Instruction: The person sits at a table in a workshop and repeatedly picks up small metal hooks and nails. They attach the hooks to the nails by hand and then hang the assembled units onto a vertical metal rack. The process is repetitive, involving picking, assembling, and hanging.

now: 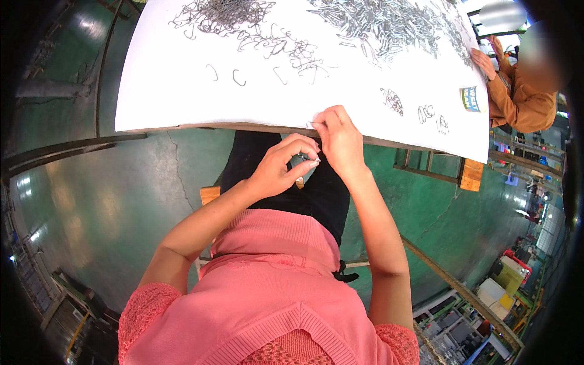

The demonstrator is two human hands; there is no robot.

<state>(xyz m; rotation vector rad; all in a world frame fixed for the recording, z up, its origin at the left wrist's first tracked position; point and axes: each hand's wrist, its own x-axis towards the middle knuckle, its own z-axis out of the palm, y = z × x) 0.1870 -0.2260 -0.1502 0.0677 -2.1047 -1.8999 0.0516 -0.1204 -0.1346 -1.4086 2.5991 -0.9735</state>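
Note:
My left hand [285,165] is just below the front edge of the white table, its thumb and forefinger pinched on a small shiny metal piece whose exact kind I cannot make out. Beside it, at the table edge, my right hand [340,141] has its fingertips closed on a thin bent wire hook [310,124], only partly visible. Farther back lie a few single wire hooks [239,78] and a tangled pile of dark wire hooks [231,13]. A wide heap of small elongated metal loops [389,27] spreads to the right of that pile.
Small groups of wire pieces [392,101] lie on the right of the white table [182,103], near a printed can-shaped container [470,99]. Another person in a brown sleeve [517,109] works at the right edge. My legs are under the table; a wooden stool corner [210,194] shows.

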